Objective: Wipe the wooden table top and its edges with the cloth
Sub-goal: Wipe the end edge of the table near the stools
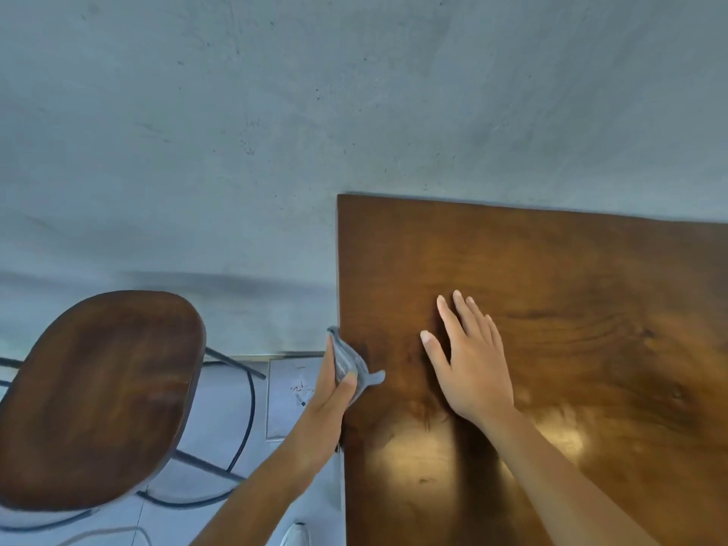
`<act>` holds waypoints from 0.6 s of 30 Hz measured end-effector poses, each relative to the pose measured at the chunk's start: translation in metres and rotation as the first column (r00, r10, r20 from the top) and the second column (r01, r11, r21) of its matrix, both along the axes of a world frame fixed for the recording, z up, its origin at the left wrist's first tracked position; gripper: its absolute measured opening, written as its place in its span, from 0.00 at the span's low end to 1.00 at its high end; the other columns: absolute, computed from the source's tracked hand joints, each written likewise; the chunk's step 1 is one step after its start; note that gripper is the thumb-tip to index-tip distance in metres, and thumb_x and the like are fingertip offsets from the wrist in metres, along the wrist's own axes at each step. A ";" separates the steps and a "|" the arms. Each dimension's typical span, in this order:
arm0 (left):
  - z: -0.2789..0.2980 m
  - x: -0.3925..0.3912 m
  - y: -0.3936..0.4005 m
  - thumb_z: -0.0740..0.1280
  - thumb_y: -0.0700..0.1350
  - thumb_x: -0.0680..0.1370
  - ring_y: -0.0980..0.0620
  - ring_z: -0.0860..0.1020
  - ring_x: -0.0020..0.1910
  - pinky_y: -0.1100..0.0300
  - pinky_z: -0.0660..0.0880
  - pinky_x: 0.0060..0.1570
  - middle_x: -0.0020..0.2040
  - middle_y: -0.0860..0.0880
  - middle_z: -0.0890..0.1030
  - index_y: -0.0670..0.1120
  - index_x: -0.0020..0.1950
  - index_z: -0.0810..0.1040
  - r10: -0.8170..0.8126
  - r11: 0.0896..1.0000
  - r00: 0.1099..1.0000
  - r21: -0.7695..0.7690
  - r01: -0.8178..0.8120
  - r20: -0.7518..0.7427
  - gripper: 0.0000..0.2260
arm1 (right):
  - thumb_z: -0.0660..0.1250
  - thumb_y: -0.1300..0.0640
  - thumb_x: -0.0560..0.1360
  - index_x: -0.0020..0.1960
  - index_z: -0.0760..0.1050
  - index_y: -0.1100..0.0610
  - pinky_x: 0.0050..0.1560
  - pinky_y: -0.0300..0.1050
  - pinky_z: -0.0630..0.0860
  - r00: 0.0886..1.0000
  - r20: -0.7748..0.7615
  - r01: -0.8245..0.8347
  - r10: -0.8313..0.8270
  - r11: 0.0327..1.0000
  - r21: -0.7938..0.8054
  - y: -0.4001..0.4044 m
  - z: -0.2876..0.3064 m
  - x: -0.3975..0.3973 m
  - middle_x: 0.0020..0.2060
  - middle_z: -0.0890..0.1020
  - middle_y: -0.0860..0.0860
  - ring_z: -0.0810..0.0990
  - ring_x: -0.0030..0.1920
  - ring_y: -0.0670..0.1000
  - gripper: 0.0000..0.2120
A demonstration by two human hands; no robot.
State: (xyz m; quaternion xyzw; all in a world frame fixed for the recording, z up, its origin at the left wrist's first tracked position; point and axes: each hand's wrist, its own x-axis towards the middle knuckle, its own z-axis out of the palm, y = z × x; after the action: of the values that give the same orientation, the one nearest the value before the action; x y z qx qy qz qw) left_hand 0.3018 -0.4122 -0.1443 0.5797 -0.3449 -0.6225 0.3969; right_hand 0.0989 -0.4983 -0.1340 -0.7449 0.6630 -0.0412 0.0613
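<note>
Head view, the only one I have: the table fills the right half, dark glossy wood, its far edge against a grey wall, its left edge running straight down the middle of the picture. Left hand is at that left edge, fingers and thumb curled around the cloth, a small grey wad. The cloth sits pressed on the edge; one corner of it laps over onto the top, another pokes up above the fingers. Most of the hand hangs off the side of the table, so I can't see how the cloth meets the edge face below. Right hand lies flat on the top just beside the cloth, palm down, fingers straight and slightly spread, holding nothing. Both forearms come in from the bottom; the right one covers a strip of the top near me. Bright reflections on the wood close to the right wrist. To the left, near the table edge but apart from it, a stool with a dark wooden seat on thin black metal legs, standing on a pale floor. A small dark mark on the floor by the left wrist, too small to read.
</note>
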 end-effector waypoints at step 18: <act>0.009 0.051 -0.241 0.48 0.44 0.88 0.66 0.72 0.65 0.57 0.52 0.78 0.57 0.51 0.78 0.45 0.45 0.74 -0.100 0.983 0.986 -0.141 0.119 0.134 0.18 | 0.45 0.32 0.82 0.82 0.56 0.43 0.79 0.46 0.42 1.000 0.008 0.016 -0.016 0.998 -0.054 -0.004 -0.010 -0.004 0.82 0.54 0.42 0.43 0.81 0.42 0.31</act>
State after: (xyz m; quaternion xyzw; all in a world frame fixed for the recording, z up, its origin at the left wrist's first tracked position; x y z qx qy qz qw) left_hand 0.3527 -0.6529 -0.1350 0.5667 -0.4462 -0.5781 0.3815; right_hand 0.0944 -0.5020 -0.1443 -0.7409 0.6672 -0.0627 0.0434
